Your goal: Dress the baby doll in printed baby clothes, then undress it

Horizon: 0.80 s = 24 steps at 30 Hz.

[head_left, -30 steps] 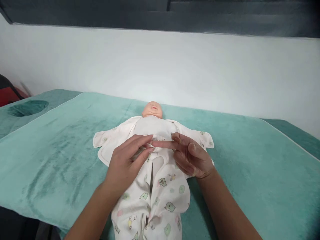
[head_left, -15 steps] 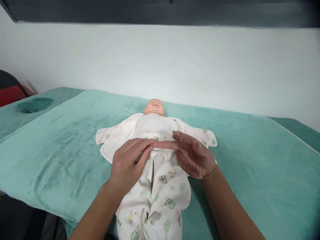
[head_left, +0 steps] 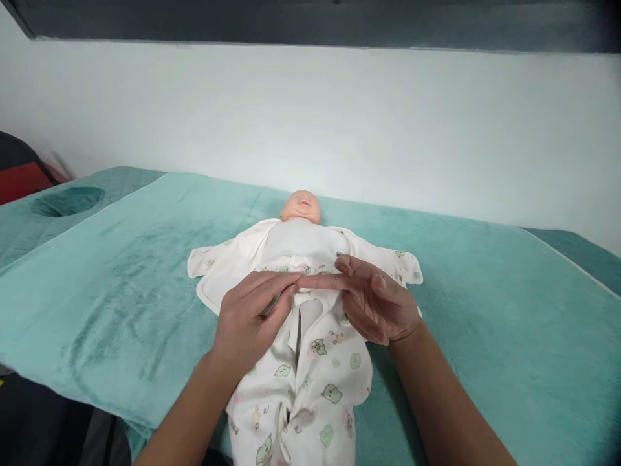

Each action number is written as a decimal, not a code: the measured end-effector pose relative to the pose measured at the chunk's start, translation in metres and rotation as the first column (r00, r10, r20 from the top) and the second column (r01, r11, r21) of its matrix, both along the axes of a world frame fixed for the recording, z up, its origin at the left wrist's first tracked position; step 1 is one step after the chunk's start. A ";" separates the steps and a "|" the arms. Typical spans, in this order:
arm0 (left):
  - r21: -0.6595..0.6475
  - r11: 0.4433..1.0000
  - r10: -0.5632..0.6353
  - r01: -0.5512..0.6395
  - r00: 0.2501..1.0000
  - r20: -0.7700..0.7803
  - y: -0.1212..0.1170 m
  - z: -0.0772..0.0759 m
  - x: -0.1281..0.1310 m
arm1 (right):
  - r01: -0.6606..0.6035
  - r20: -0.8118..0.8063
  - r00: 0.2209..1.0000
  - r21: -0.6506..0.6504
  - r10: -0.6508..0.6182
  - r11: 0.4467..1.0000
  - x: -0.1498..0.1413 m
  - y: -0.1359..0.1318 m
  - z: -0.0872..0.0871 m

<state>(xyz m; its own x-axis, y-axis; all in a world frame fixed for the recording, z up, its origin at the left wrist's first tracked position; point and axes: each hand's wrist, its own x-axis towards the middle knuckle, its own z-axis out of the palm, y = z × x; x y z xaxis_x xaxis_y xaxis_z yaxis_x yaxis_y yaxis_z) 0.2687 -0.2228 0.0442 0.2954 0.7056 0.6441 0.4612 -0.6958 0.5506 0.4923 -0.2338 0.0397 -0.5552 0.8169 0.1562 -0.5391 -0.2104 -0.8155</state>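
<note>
A baby doll (head_left: 301,208) lies on its back, head toward the wall, in a white open jacket (head_left: 237,252) with spread sleeves and printed white pants (head_left: 334,375). Over its waist, my left hand (head_left: 252,317) is closed, its fingertips pinching the tip of one finger of my right hand. My right hand (head_left: 376,301) is turned palm up, with that finger stretched out to the left; the others are loosely bent and apart. Nothing lies in the right palm. Both hands cover part of the doll's belly and the top of the pants.
A teal plush cover (head_left: 485,310) spreads under the doll, with a round hole (head_left: 68,200) at the far left. Behind it rises a white wall (head_left: 310,116) with a dark panel (head_left: 310,22) above. A red and black object (head_left: 22,175) stands at the left edge.
The hands keep the same hold on each other. The whole view has shifted slightly; the doll and cover lie as before.
</note>
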 end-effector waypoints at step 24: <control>-0.034 0.999 -0.037 0.039 0.999 0.035 0.001 -0.005 -0.003 | 0.014 0.088 0.996 -0.030 -0.011 0.999 0.001 0.001 0.000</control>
